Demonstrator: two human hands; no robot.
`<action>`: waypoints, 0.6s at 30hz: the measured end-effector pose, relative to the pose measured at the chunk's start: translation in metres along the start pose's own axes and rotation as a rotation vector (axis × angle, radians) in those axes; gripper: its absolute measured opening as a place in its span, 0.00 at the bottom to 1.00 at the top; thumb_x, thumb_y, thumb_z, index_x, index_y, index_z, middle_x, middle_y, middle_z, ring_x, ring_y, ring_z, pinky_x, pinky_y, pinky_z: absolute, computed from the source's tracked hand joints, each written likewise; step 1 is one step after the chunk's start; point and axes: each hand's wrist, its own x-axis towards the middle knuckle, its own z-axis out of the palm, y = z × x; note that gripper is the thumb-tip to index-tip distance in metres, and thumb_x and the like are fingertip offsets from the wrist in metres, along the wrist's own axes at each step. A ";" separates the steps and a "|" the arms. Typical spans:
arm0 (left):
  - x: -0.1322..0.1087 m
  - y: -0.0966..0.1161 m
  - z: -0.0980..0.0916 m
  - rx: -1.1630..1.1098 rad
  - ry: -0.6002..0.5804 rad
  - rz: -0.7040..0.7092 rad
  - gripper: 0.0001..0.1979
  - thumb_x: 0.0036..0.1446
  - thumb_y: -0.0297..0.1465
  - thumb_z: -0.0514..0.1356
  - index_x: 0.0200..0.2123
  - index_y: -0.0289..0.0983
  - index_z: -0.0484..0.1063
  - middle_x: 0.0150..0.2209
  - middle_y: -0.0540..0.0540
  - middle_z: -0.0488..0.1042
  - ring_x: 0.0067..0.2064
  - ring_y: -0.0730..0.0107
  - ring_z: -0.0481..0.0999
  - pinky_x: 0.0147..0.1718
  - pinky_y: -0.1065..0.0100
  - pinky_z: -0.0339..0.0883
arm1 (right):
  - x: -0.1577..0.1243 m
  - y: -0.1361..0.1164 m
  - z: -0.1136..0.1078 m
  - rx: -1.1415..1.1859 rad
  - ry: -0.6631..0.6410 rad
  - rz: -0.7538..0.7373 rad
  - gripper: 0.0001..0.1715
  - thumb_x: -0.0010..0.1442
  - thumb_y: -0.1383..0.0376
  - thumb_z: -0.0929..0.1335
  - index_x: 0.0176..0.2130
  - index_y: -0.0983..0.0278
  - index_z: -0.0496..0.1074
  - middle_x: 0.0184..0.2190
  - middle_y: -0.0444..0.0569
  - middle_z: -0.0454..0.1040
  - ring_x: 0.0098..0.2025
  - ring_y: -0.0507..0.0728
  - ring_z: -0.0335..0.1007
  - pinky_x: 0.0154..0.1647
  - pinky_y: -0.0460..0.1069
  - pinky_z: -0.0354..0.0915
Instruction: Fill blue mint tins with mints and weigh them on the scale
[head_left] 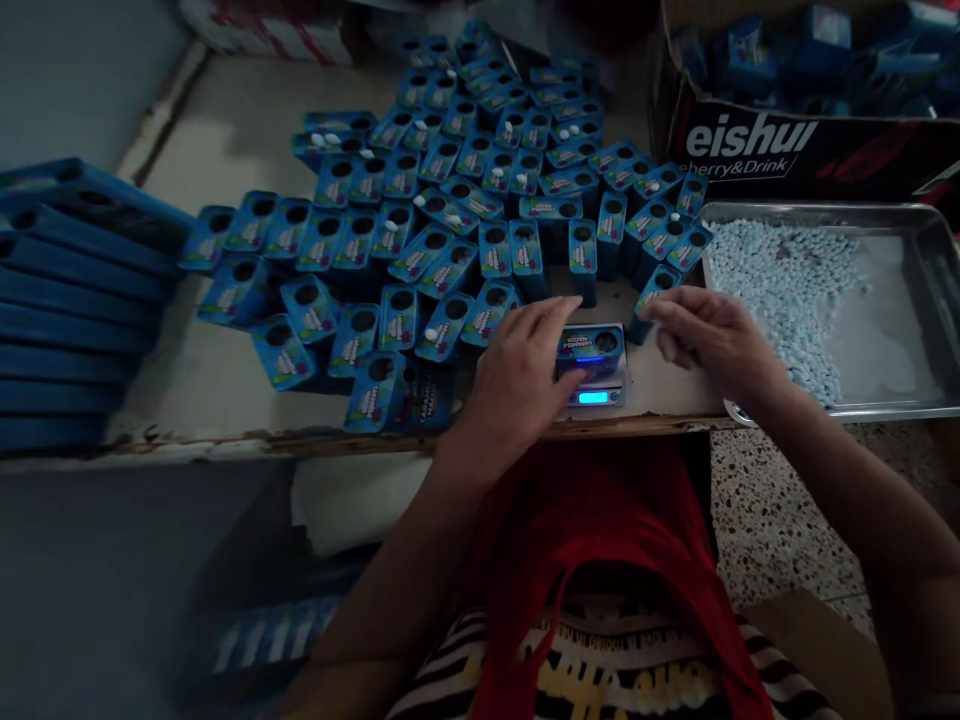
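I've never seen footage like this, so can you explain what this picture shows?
There's no robot here, just a person's bare hands, seen from a camera worn on the head, looking down. Many blue boxes with dark circles on their tops sit on the table. To the right, a metal tray holds small pale pieces, with a printed carton behind it. The left hand is beside, perhaps touching, one box on a small digital scale. The right hand has its fingers drawn together next to another box; whether they pinch something, I can't tell.

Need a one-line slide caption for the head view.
Left hand at a blue box on a lit digital scale; right hand near a metal tray of pale pellets.
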 end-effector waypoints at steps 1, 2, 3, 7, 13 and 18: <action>-0.001 -0.002 0.001 -0.008 0.001 -0.006 0.38 0.61 0.25 0.73 0.73 0.39 0.69 0.70 0.38 0.77 0.71 0.44 0.76 0.73 0.45 0.71 | 0.003 0.001 0.011 -0.041 -0.016 -0.025 0.22 0.70 0.47 0.77 0.42 0.63 0.80 0.22 0.40 0.71 0.22 0.48 0.56 0.23 0.46 0.51; -0.003 -0.005 0.002 -0.017 0.002 -0.011 0.38 0.61 0.26 0.74 0.72 0.39 0.69 0.69 0.38 0.77 0.70 0.44 0.76 0.73 0.46 0.72 | 0.006 0.002 0.021 -0.082 -0.031 -0.051 0.23 0.70 0.45 0.76 0.41 0.63 0.80 0.22 0.40 0.70 0.23 0.49 0.56 0.24 0.47 0.52; -0.005 -0.008 0.003 -0.026 0.003 -0.014 0.38 0.61 0.27 0.74 0.72 0.40 0.69 0.69 0.39 0.77 0.70 0.44 0.77 0.72 0.46 0.72 | 0.010 0.003 0.030 -0.131 -0.043 -0.080 0.25 0.70 0.44 0.76 0.40 0.63 0.80 0.22 0.39 0.70 0.23 0.49 0.57 0.25 0.47 0.53; -0.011 -0.020 0.006 -0.067 0.022 -0.022 0.36 0.63 0.31 0.74 0.71 0.43 0.70 0.68 0.40 0.78 0.70 0.44 0.77 0.71 0.46 0.73 | 0.023 0.006 0.050 -0.389 -0.084 -0.186 0.29 0.69 0.41 0.75 0.35 0.63 0.81 0.23 0.41 0.68 0.29 0.51 0.62 0.29 0.49 0.54; 0.005 -0.014 0.031 -0.197 -0.012 0.098 0.29 0.64 0.32 0.76 0.66 0.39 0.75 0.62 0.38 0.82 0.65 0.47 0.81 0.66 0.49 0.78 | 0.015 -0.002 0.009 -0.180 0.141 -0.057 0.20 0.69 0.48 0.73 0.36 0.62 0.80 0.28 0.45 0.75 0.26 0.51 0.59 0.27 0.49 0.52; -0.003 0.007 0.008 -0.224 0.054 0.178 0.23 0.67 0.26 0.73 0.63 0.40 0.76 0.54 0.42 0.84 0.58 0.52 0.84 0.59 0.54 0.80 | 0.016 0.006 -0.048 -0.309 0.238 -0.035 0.19 0.63 0.51 0.75 0.46 0.61 0.85 0.26 0.43 0.70 0.27 0.53 0.60 0.28 0.48 0.53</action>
